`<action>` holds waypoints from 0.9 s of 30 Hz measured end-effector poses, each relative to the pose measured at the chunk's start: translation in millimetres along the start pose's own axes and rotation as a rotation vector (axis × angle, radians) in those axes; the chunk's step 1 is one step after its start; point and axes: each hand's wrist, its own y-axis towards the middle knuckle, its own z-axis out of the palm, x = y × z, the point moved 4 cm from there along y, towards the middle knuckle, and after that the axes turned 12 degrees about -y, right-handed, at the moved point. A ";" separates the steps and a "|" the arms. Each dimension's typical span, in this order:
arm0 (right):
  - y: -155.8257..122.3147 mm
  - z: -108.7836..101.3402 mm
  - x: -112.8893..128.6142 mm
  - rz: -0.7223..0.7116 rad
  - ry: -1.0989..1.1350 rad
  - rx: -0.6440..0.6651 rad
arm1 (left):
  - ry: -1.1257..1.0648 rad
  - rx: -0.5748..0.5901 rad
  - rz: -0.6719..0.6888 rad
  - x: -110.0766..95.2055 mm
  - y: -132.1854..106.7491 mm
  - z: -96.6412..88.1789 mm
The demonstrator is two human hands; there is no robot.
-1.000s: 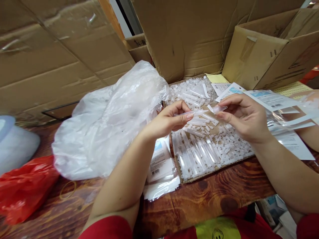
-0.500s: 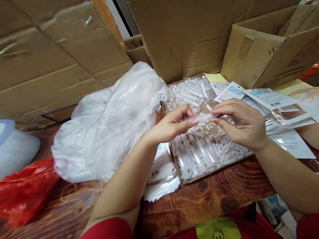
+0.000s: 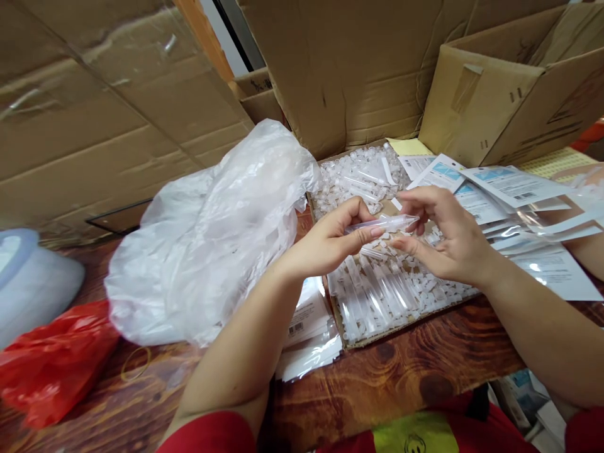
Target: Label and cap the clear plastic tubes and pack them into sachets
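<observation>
My left hand [image 3: 342, 233] is closed around a slim clear plastic tube [image 3: 384, 223] with a tapered tip pointing right. Beside that tip is my right hand [image 3: 443, 233], its thumb and fingers apart and nothing visible between them. Below both hands lies a shallow cardboard tray [image 3: 372, 340]. Long clear plastic tubes [image 3: 372, 296] fill its near left part, with many small white plastic pieces [image 3: 441, 289] to their right. Small clear caps [image 3: 352, 176] are heaped at the tray's far end.
Left of the tray spreads a large white plastic bag [image 3: 207, 245], near a red bag [image 3: 56, 358]. Printed pouches [image 3: 514, 185] lie on the right, and more printed pouches [image 3: 306, 327] lie under my left forearm. An open cardboard box [image 3: 476, 107] stands behind. Another person's arm [image 3: 587, 251] shows at right.
My right thumb and fingers have opened away from the tube's end, baring its tapered tip. My left hand keeps its hold on the tube. The view has shifted slightly.
</observation>
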 end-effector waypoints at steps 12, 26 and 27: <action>-0.4 6.1 -2.1 -0.002 -0.079 0.097 | 0.012 0.040 -0.064 9.9 1.7 -0.2; -10.5 41.6 -17.1 0.957 0.860 0.482 | 0.990 0.003 0.402 -0.7 -8.9 22.3; -12.1 43.1 -17.0 1.032 0.926 0.532 | 1.075 0.014 0.442 -3.0 -11.6 25.6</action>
